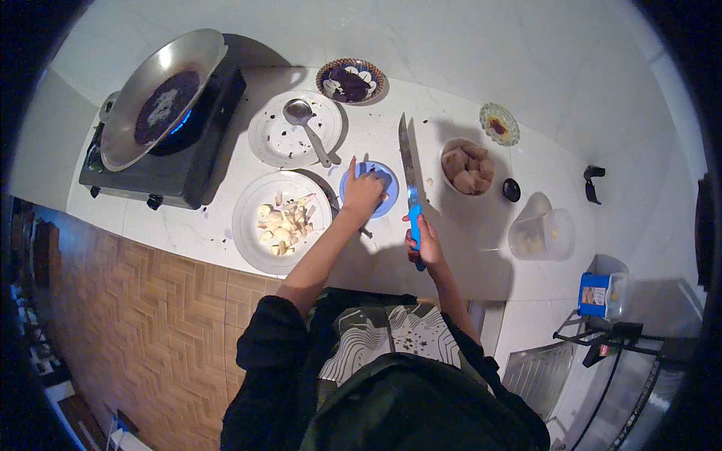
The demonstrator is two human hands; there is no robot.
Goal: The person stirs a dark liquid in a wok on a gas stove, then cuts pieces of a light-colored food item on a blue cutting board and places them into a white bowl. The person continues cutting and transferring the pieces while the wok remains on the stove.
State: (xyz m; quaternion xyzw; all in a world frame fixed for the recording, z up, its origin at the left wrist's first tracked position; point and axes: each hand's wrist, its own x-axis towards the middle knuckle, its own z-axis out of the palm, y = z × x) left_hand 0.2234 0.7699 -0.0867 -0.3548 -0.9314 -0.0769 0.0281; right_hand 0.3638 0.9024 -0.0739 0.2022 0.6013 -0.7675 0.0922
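Head view: my right hand [426,242] grips the knife [407,169] by its blue handle, and my left hand [362,191] presses food on the blue plate [389,201]. Blade passes near my fingers; a slip could cut them.

Left hand [362,192], centre of frame: forearm extended up from lower centre, palm down, index finger raised, other fingers curled under. Right hand [421,239], just right of centre: fist closed, forearm bare below a dark sleeve.
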